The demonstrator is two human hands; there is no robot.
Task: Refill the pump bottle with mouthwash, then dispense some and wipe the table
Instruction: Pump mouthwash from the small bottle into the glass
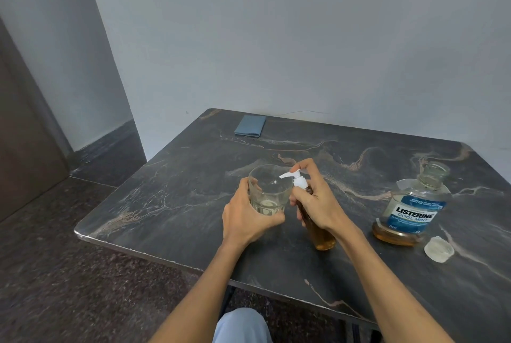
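A slim pump bottle [320,235] with amber liquid and a white pump head stands near the table's front. My right hand [315,199] grips its neck, one finger lying on top of the pump. The white spout points left over a clear drinking glass [269,190], which my left hand [249,215] holds round its lower part. A little liquid lies in the bottom of the glass. To the right stands the uncapped Listerine mouthwash bottle [412,210], amber liquid low in it, and its clear cap [439,249] lies beside it.
A folded blue cloth [250,126] lies at the far left corner of the dark marble table [171,193]. A grey wall runs behind the table; the dark floor and a door are at the left. My knee shows below the front edge.
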